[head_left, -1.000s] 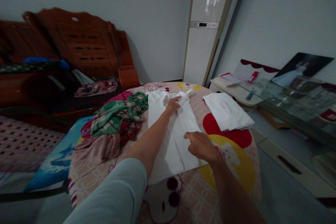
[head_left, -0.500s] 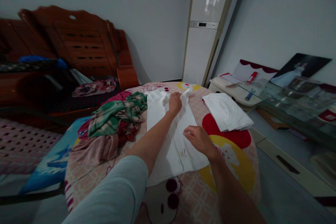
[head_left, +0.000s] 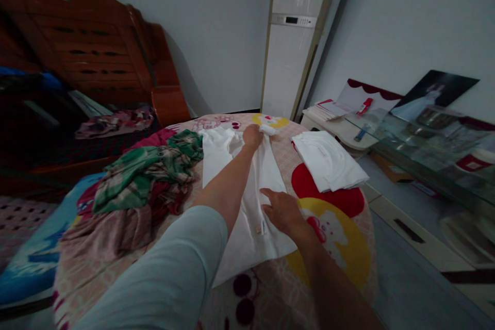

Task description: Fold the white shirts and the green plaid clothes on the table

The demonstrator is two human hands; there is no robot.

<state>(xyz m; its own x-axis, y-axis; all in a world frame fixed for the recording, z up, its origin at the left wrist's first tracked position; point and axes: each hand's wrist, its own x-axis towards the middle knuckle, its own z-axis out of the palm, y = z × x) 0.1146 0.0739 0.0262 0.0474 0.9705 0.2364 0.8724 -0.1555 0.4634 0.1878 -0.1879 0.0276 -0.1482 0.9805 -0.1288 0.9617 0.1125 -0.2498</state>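
Observation:
A white T-shirt (head_left: 247, 216) lies spread on the round table, its collar toward the far side and a small label near the hem. My left hand (head_left: 252, 137) is closed on bunched cloth at the shirt's far right shoulder; its fingertips are partly hidden. Over the right half of the shirt is my right hand (head_left: 284, 211), its index finger stretched out and apart from the thumb, close to a lengthwise crease. Whether its fingertips press the cloth I cannot tell. To the right sits a folded white garment (head_left: 328, 160).
A pile of clothes, with a green plaid shirt (head_left: 135, 170) on top, covers the table's left side. The patterned tablecloth (head_left: 340, 247) shows at the right. Beyond stand a wooden sofa (head_left: 88, 56), a white floor-standing air conditioner (head_left: 288, 62) and a glass shelf (head_left: 417, 149).
My left hand has drawn the shirt's far right shoulder inward. My right hand's index finger has stretched out away from the thumb. The view has turned slightly right.

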